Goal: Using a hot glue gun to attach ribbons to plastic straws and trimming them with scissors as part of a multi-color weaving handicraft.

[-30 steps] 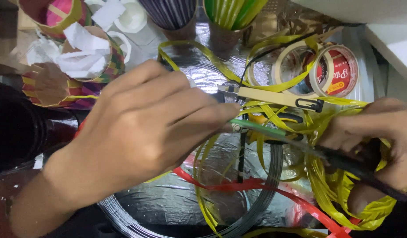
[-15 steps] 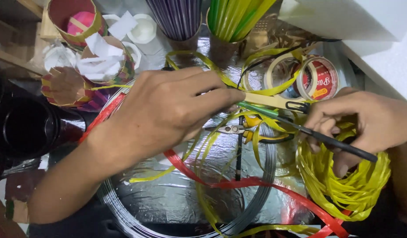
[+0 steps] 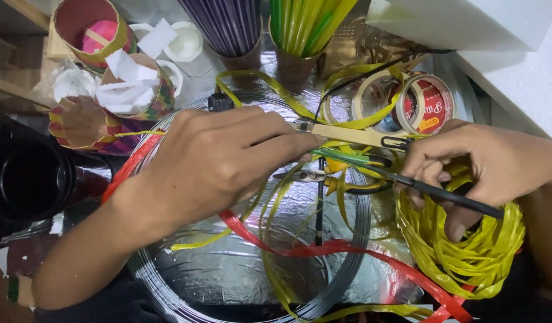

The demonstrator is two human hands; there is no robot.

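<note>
Foil-covered table (image 3: 228, 269) — left hand (image 3: 222, 161) pinches a green strip (image 3: 347, 157); right hand (image 3: 467, 161) grips black pliers (image 3: 431, 190).

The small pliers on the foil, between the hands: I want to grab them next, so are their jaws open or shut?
Shut, as far as shows: the pliers lie flat on the foil, jaw tips together pointing left, beside the left hand.

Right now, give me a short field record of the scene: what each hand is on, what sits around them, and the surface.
left hand: fingertips pinch the green strip
right hand: grip closed on a black tool
beneath: wire coil, pliers
strips: red strip, yellow bundle
rear: tape rolls, cups of strips, paper baskets
surface: foil sheet
</note>
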